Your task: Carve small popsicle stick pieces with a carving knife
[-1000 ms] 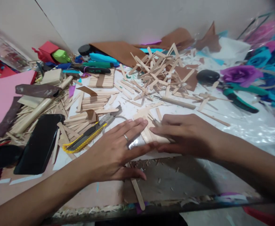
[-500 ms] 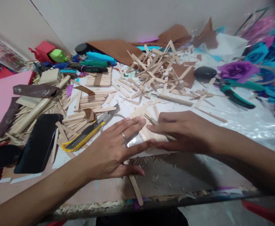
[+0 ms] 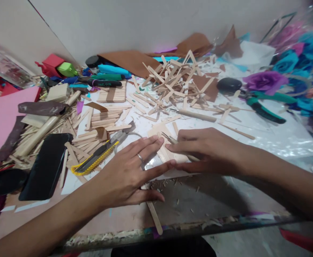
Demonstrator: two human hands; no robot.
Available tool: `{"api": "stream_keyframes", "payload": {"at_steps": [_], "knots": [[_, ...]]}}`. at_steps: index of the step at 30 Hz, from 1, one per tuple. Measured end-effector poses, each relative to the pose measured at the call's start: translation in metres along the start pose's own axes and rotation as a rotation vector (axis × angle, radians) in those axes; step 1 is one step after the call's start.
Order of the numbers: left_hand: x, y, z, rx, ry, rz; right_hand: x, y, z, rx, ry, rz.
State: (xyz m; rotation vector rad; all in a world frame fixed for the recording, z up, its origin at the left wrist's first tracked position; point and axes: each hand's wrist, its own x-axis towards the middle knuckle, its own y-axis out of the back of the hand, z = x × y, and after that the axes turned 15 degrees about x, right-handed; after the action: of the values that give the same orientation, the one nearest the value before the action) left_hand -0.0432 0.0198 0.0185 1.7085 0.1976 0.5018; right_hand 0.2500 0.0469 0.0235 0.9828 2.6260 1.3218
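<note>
With fingers stretched out, my left hand [image 3: 131, 171] presses a small panel of flat craft sticks [image 3: 164, 152] with its fingertips. My right hand [image 3: 207, 148] is closed round a thin carving tool [image 3: 167, 137]. The metal tip points left over the panel, close to my left fingertips; most of the handle is hidden by my right hand. Whether the tip touches the wood I cannot tell. A loose craft stick [image 3: 154, 218] pokes out from under my left thumb. A yellow box cutter [image 3: 94, 159] lies left of my left hand, beside grey-bladed cutters [image 3: 124, 132].
Behind my hands sit a jumbled heap of craft sticks [image 3: 172, 82], another carving tool [image 3: 194, 115] and stacked sticks [image 3: 105, 116]. A black phone [image 3: 46, 167] lies on the left. Green-handled pliers [image 3: 266, 111] and paper flowers [image 3: 266, 82] are on the right. Shavings dot the table's front [image 3: 212, 200].
The camera view has shifted slightly. Both hands keep nearly the same pose on the panel, with the carving tool still in my right hand.
</note>
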Motion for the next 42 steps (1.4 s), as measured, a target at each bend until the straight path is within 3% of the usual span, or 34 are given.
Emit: {"api": "stream_keyframes", "payload": {"at_steps": [37,39,42], "knots": [[0.001,0.003,0.001,0.031,-0.005,-0.018,0.002,0.006,-0.003,0.103,-0.130,-0.133],[0.002,0.002,0.001,0.029,0.002,-0.008,0.002,0.008,-0.004,0.141,-0.107,-0.110],[0.002,0.001,0.001,0.006,0.003,0.012,0.002,0.014,-0.005,0.259,-0.024,0.057]]}}
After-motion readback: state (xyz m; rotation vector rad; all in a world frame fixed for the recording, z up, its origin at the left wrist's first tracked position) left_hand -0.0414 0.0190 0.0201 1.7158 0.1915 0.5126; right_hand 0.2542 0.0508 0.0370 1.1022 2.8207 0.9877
